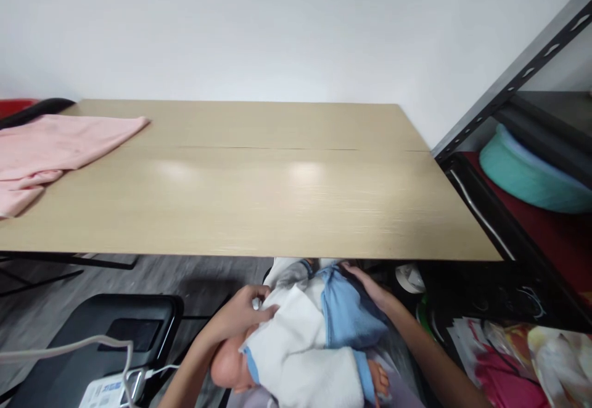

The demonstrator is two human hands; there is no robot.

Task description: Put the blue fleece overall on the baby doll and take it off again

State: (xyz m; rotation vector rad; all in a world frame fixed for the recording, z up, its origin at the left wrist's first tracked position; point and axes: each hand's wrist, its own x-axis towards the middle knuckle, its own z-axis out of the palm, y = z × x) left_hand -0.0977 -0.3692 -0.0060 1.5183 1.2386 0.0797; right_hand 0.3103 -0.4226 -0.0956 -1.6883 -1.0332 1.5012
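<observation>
Nearest, a pink plastic baby doll [300,346] in a white fleece jacket with blue trim lies held low in front of the person, just below the front edge of the pale wooden worktop [259,198], head to the left. The left hand [243,314] pinches white fabric at the doll's shoulder and the right hand [370,288] lies spread on its blue cloth front [346,312]; a steady hold likely means supporting the head and gripping fabric, not limbs. At right, a grey metal shelf rack [509,81] holds a round teal cushion [527,180] on its red shelf.

Pink cloth [55,149] on the wooden table [277,198], teal cushion [527,177] on the right shelf [555,235].
</observation>
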